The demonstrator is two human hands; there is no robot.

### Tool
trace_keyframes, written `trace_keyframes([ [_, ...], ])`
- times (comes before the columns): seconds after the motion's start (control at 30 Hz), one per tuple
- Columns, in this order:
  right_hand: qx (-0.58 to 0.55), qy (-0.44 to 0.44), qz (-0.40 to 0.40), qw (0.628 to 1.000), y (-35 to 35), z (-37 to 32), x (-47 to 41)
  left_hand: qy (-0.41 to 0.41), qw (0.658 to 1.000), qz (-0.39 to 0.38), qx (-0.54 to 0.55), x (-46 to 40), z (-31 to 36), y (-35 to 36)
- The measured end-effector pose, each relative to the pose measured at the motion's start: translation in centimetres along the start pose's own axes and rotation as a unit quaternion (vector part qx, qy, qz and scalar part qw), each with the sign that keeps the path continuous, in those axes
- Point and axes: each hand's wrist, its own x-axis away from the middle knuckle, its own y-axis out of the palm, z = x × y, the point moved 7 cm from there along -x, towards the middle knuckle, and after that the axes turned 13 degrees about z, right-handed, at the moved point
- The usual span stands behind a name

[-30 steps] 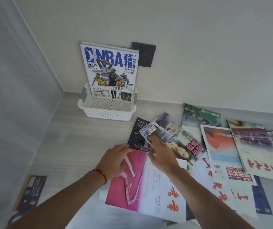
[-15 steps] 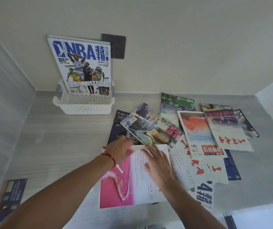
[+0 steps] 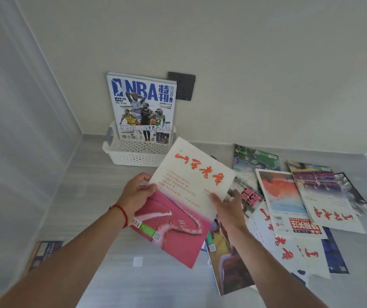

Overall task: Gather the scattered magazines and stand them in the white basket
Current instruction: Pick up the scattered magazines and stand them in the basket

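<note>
Head view, left hand (image 3: 137,192) pinching pink-and-white magazine (image 3: 184,196) edge, right hand (image 3: 228,207) spread beneath

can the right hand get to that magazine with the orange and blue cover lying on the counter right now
Probably yes. The right hand is open, only brushing the lifted pink and white magazine that the left hand grips. The orange and blue magazine lies just beside it, its cover mostly exposed.
</note>
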Motion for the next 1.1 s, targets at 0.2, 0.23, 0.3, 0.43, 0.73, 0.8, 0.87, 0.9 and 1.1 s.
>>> trace_keyframes([
  [0.2, -0.008, -0.082, -0.178, 0.981, 5.4, -7.3, 0.3, -0.018, 0.994, 0.065, 0.091, -1.8, 1.2, -5.0],
  [0.23, 0.004, -0.104, -0.186, 0.977, 6.1, -8.9, 0.2, -0.021, 0.992, 0.069, 0.102, -2.3, 1.7, -5.7],
  [0.3, 0.059, -0.178, -0.165, 0.968, 7.5, -12.4, -0.4, -0.014, 0.990, 0.077, 0.120, -3.1, 3.3, -6.9],
  [0.43, 0.087, -0.276, -0.118, 0.950, 10.2, -19.1, -1.4, 0.129, 0.983, 0.127, 0.014, -5.3, 8.8, -9.5],
  [0.73, 0.019, -0.322, -0.029, 0.946, 14.6, -27.7, -6.1, 0.265, 0.910, 0.303, -0.098, -10.7, 18.2, -13.4],
  [0.8, 0.057, -0.340, -0.022, 0.938, 15.9, -27.6, -6.9, 0.239, 0.914, 0.308, -0.108, -12.2, 17.7, -13.2],
  [0.87, 0.084, -0.355, -0.016, 0.931, 17.1, -27.1, -7.6, 0.208, 0.924, 0.307, -0.095, -13.8, 16.6, -12.8],
  [0.9, 0.085, -0.355, -0.017, 0.931, 17.7, -26.8, -8.0, 0.194, 0.927, 0.312, -0.082, -14.5, 16.2, -12.7],
  [1.1, 0.069, -0.347, -0.015, 0.935, 19.5, -26.2, -9.6, 0.156, 0.921, 0.357, -0.015, -17.7, 15.4, -12.7],
])
